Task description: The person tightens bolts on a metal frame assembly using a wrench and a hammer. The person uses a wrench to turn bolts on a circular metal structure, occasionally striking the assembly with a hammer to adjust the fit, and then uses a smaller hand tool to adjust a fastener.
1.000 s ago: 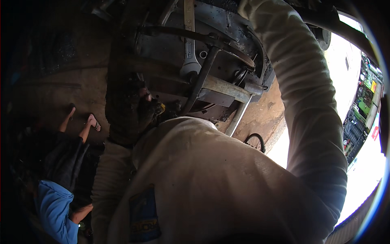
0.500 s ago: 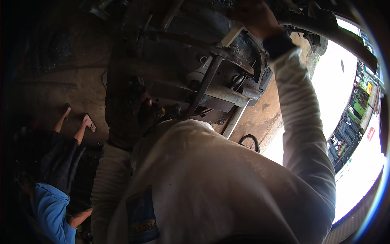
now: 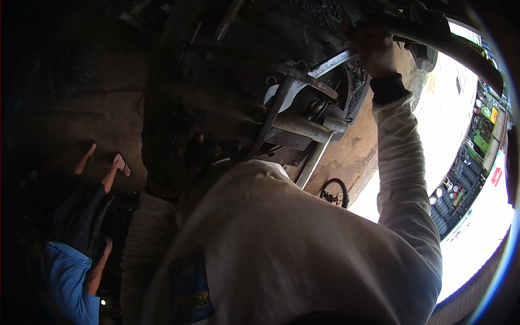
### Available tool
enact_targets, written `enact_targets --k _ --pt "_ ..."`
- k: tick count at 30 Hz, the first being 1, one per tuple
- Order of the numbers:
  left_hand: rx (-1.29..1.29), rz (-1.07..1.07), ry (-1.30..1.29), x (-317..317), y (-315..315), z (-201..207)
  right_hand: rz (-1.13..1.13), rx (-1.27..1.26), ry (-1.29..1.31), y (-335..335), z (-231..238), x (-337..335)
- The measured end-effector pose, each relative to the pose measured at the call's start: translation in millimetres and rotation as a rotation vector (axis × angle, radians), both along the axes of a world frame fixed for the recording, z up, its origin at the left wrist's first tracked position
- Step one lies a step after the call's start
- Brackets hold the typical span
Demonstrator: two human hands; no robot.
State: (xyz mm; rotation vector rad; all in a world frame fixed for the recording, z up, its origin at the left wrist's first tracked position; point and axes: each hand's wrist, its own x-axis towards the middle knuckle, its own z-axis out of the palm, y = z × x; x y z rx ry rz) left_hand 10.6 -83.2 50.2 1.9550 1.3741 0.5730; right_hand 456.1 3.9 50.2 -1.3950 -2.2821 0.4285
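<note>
Reaching up at the upper right, my right hand (image 3: 372,50) is closed at the end of a long, bright metal tool that looks like a large wrench (image 3: 331,64). Its shaft slants down-left to a broad pale head, partly hidden behind a dark curved bar (image 3: 275,111) of the machine frame. My fingertips are lost in shadow. My left hand (image 3: 197,142) is low beside the frame, left of the bar, so dark that its fingers and anything in them cannot be made out. A thick metal tube (image 3: 300,127) runs below the wrench's head.
A heavy round beam (image 3: 433,35) crosses the upper right. A spoked wheel (image 3: 334,193) lies beyond the frame's pale leg (image 3: 314,162). At left is a person in a blue shirt (image 3: 67,279) and sandals. A truck bed with stacked goods (image 3: 466,168) stands outside in bright light.
My right hand has moved right and slightly down, and the wrench's shaft and head now show more fully. My left hand has become darker. The person's arm at left has shifted.
</note>
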Motion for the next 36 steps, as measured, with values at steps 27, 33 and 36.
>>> enact_targets --k 27,33,36 --pt "0.337 -0.215 0.031 6.8 15.1 0.0 0.606 0.509 -0.295 117.8 5.6 -89.0" --pt "0.327 -0.182 0.146 -0.4 10.0 0.5 0.110 0.191 -0.194 -16.2 -8.1 -18.7" --pt "0.263 -0.181 0.107 -1.0 6.3 0.9 -0.090 -0.014 0.010 -55.6 -0.3 -25.5"
